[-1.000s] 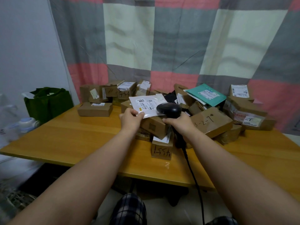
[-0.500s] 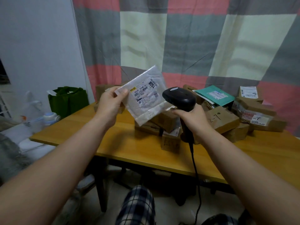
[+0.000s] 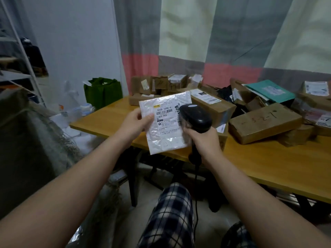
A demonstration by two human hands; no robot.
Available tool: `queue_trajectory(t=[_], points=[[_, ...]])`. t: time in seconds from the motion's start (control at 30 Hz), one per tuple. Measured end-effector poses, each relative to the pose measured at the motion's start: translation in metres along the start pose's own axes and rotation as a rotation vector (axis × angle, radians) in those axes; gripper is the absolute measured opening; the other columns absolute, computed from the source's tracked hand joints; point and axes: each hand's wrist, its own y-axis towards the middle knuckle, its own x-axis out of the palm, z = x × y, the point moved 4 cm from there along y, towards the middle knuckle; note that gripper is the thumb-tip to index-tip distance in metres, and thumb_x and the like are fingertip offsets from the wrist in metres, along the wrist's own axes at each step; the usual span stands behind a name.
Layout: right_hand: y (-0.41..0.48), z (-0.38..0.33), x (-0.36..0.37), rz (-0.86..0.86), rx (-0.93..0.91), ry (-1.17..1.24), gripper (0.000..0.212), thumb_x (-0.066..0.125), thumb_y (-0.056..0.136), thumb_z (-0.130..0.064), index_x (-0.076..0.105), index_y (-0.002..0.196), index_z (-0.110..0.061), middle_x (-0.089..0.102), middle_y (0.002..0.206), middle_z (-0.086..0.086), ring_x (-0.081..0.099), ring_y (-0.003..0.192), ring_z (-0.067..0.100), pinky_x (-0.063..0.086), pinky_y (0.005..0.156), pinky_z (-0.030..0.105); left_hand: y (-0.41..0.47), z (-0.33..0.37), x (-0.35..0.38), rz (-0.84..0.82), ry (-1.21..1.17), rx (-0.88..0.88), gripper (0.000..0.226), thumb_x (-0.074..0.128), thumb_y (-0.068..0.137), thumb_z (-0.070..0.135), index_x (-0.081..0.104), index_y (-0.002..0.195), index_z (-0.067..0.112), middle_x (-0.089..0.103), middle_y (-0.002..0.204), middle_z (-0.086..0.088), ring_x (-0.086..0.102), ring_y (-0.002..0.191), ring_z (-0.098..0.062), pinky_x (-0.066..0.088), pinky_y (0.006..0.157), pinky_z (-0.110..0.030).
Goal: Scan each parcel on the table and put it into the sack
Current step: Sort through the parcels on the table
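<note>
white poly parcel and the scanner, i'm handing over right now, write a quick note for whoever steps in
Left hand: grips the white poly parcel by its left edge, label facing the camera, held up off the near edge of the table.
Right hand: closed on the handle of the black corded scanner, whose head sits at the parcel's right edge over the label.
Done: this parcel is picked up and presented; whether the scan has registered cannot be told.
Left: finish the scan, put it in the sack on the left, then work through the pile of cardboard boxes and the teal mailer on the table.
</note>
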Motion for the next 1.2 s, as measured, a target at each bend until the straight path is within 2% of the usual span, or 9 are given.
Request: queue_trajectory(t=[0.13, 0.27, 0.33, 0.43, 0.57, 0.73, 0.83, 1.07, 1.2], points=[[0.002, 0.011, 0.006, 0.027, -0.096, -0.163, 0.049, 0.084, 0.071, -0.016, 0.06, 0.114, -0.013, 0.062, 0.105, -0.002, 0.057, 0.096, 0.009, 0.04, 0.073, 0.014, -0.004, -0.034, -0.015, 0.173, 0.036, -0.011, 0.012, 0.065, 0.09, 0.012, 0.067, 0.102, 0.009, 0.071, 0.092, -0.004, 0.067, 0.079, -0.013, 0.054, 0.067, -0.023], [0.001, 0.017, 0.021, -0.081, -0.088, -0.27, 0.017, 0.081, 0.076, -0.024, 0.064, 0.081, -0.025, 0.063, 0.072, -0.011, 0.053, 0.068, -0.007, 0.038, 0.056, 0.011, 0.004, -0.049, -0.021, 0.271, 0.113, -0.005, 0.004, 0.069, 0.087, 0.015, 0.064, 0.089, 0.014, 0.066, 0.078, 0.002, 0.063, 0.07, -0.007, 0.049, 0.062, -0.018], [0.0, 0.023, 0.027, -0.107, -0.088, -0.265, 0.016, 0.08, 0.077, -0.027, 0.064, 0.077, -0.028, 0.061, 0.067, -0.015, 0.052, 0.064, -0.01, 0.039, 0.055, 0.01, 0.006, -0.056, -0.018, 0.277, 0.114, -0.02, 0.005, 0.068, 0.088, 0.015, 0.065, 0.09, 0.014, 0.068, 0.082, -0.001, 0.065, 0.073, -0.009, 0.051, 0.064, -0.021], [0.0, 0.031, 0.035, -0.113, -0.075, -0.278, 0.017, 0.079, 0.076, -0.032, 0.063, 0.072, -0.028, 0.062, 0.065, -0.015, 0.056, 0.064, -0.004, 0.042, 0.059, 0.02, 0.009, -0.062, -0.017, 0.282, 0.115, -0.03, 0.008, 0.068, 0.088, 0.015, 0.065, 0.094, 0.012, 0.068, 0.085, -0.001, 0.065, 0.075, -0.009, 0.053, 0.064, -0.018], [0.002, 0.039, 0.037, -0.114, -0.064, -0.289, 0.018, 0.078, 0.073, -0.038, 0.067, 0.079, -0.026, 0.063, 0.061, -0.01, 0.063, 0.066, 0.013, 0.045, 0.062, 0.025, 0.01, -0.063, -0.018, 0.3, 0.117, -0.024, 0.007, 0.067, 0.089, 0.015, 0.064, 0.095, 0.014, 0.066, 0.082, 0.006, 0.063, 0.071, -0.001, 0.049, 0.058, -0.011], [0.001, 0.039, 0.037, -0.137, -0.086, -0.331, 0.016, 0.077, 0.074, -0.039, 0.065, 0.077, -0.029, 0.062, 0.06, -0.009, 0.064, 0.065, 0.017, 0.049, 0.062, 0.028, 0.009, -0.069, -0.019, 0.3, 0.099, -0.04, 0.009, 0.066, 0.089, 0.014, 0.064, 0.099, 0.014, 0.068, 0.089, 0.0, 0.067, 0.079, -0.01, 0.055, 0.07, -0.023], [0.0, 0.039, 0.037, -0.133, -0.086, -0.345, 0.02, 0.077, 0.073, -0.041, 0.067, 0.084, -0.028, 0.064, 0.065, -0.008, 0.066, 0.068, 0.02, 0.054, 0.065, 0.031, 0.009, -0.07, -0.019, 0.302, 0.118, -0.039, 0.012, 0.066, 0.09, 0.014, 0.064, 0.102, 0.013, 0.067, 0.087, 0.003, 0.066, 0.079, -0.009, 0.055, 0.07, -0.023], [-0.003, 0.038, 0.038, -0.155, -0.091, -0.331, 0.021, 0.076, 0.074, -0.041, 0.069, 0.086, -0.026, 0.065, 0.065, -0.006, 0.066, 0.069, 0.021, 0.055, 0.065, 0.033, 0.007, -0.069, -0.021, 0.296, 0.087, -0.045, 0.013, 0.066, 0.09, 0.014, 0.065, 0.103, 0.012, 0.068, 0.087, 0.004, 0.066, 0.078, -0.007, 0.054, 0.068, -0.021], [-0.01, 0.036, 0.05, -0.204, -0.08, -0.236, 0.019, 0.079, 0.075, -0.036, 0.069, 0.089, -0.028, 0.064, 0.067, -0.011, 0.064, 0.069, 0.014, 0.051, 0.064, 0.03, -0.006, -0.06, -0.034, 0.32, 0.036, -0.017, 0.008, 0.067, 0.088, 0.013, 0.063, 0.092, 0.02, 0.068, 0.094, -0.01, 0.065, 0.082, -0.016, 0.055, 0.077, -0.035]])
